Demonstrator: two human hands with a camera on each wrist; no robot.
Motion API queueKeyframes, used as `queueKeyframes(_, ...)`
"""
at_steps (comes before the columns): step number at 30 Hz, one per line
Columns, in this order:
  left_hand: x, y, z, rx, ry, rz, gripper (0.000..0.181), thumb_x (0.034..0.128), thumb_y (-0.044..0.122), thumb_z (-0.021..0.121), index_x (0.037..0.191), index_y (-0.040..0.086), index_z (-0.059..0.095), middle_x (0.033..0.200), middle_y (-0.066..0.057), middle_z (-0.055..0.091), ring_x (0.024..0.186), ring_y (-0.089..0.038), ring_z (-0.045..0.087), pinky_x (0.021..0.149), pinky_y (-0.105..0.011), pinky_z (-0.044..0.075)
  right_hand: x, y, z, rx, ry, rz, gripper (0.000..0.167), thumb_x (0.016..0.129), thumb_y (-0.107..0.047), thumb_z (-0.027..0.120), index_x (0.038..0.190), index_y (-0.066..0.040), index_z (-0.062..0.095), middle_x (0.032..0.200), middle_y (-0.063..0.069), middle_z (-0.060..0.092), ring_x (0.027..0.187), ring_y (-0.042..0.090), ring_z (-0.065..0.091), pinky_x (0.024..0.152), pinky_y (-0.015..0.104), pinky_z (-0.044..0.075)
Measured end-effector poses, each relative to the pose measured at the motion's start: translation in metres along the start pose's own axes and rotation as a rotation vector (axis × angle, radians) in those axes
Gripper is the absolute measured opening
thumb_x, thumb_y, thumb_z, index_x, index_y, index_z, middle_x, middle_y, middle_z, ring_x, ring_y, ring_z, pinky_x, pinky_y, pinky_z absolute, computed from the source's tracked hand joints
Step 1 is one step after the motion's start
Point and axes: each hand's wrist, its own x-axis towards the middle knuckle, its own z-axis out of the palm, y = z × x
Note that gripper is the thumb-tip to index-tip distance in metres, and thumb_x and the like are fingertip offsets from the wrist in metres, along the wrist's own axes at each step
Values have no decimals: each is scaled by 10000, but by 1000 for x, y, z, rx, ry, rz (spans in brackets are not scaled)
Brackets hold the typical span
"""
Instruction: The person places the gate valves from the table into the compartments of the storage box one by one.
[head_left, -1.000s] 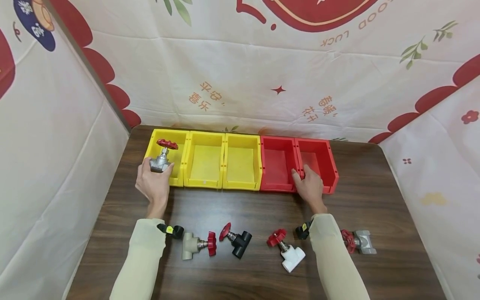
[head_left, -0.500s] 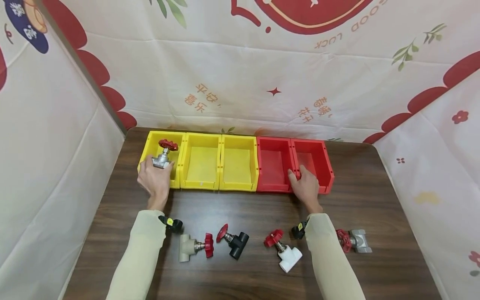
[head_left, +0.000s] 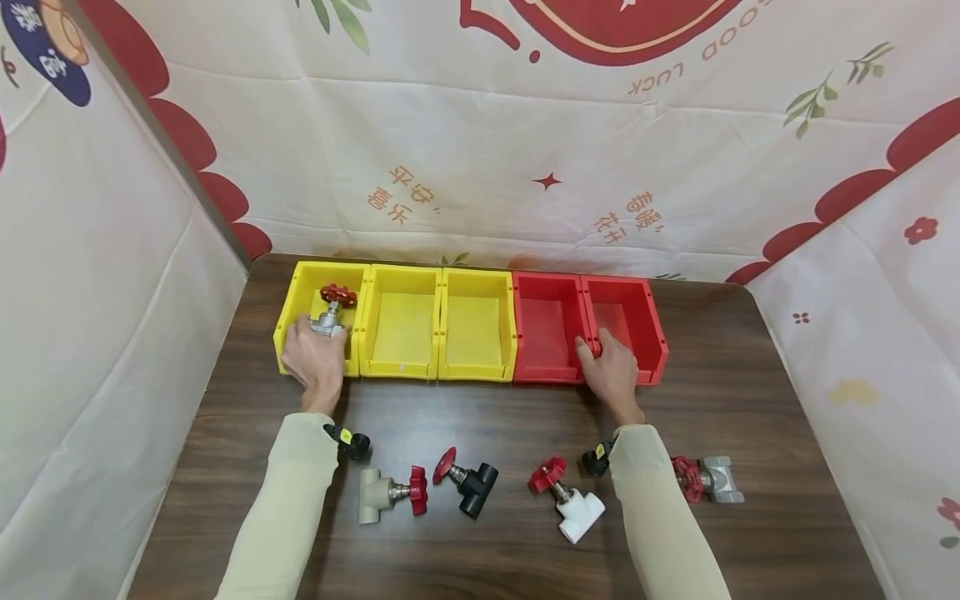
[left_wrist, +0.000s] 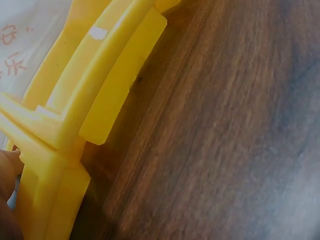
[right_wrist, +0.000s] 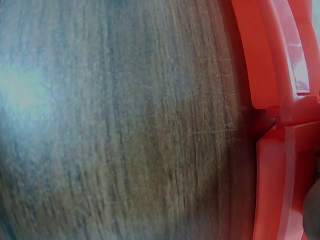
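Observation:
In the head view, my left hand (head_left: 315, 358) reaches over the front of the leftmost yellow bin (head_left: 306, 292). It holds a silver metal valve (head_left: 327, 320) with a red handwheel, low inside that bin; the palm hides part of the valve body. At the red bins, my right hand (head_left: 613, 375) grips the adjoining side walls, thumb in the left red bin (head_left: 551, 321) and fingers in the right red bin (head_left: 637, 325). Only a fingertip (right_wrist: 312, 210) of it shows in the right wrist view.
Two more yellow bins (head_left: 405, 367) stand between. Nearer on the wooden table (head_left: 465, 417) lie a beige valve (head_left: 371, 495), a black valve (head_left: 476, 490), a white valve (head_left: 580, 515) and another metal valve (head_left: 720, 481), all with red handwheels. Printed cloth walls surround the table.
My left hand has lowered the metal valve deeper into the leftmost yellow bin. My right hand keeps its place on the red bins. The head view has shifted slightly.

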Motion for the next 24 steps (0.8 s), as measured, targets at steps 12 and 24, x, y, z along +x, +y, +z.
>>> queueKeyframes(12,-1,-4,4,39,-26,4,679,808,374,756,1288,-36,506,1127,-238,549,1040,-402,509,902,-501,367,0,0,0,2,3,9,317,929,-418,537,895,-107,489,751,69,532,671,240,494,650,367,403)
queueKeyframes(24,-1,1,7,197,-103,19,657,855,383,707,1242,-98,482,1114,-260,507,1057,-403,489,913,-493,387,-1,0,0,17,22,1,324,944,-415,513,879,-99,487,725,82,520,658,252,483,629,374,370)
